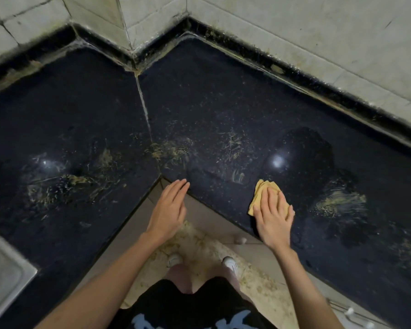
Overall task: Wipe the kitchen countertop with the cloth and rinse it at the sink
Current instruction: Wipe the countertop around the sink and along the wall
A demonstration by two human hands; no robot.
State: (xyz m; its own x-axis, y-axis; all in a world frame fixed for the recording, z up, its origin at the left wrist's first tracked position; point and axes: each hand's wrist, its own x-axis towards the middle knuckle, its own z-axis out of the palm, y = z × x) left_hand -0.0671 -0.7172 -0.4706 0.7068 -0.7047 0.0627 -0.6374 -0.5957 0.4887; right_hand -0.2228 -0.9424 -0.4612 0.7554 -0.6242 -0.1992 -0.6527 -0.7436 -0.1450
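Observation:
A black speckled countertop (223, 103) wraps around a corner, smeared with yellowish grime in several patches. A folded yellow cloth (261, 191) lies flat on it near the front edge, right of centre. My right hand (274, 217) presses flat on the cloth, fingers spread over it. My left hand (169, 207) hovers at the inner corner of the counter's front edge, fingers straight and holding nothing. A corner of the steel sink (7, 269) shows at the lower left.
Tiled walls (294, 32) rise behind the counter, with a dirty black upstand along their base. A seam (144, 103) runs across the counter at the corner. Below are the floor, my legs and white shoes (230, 262).

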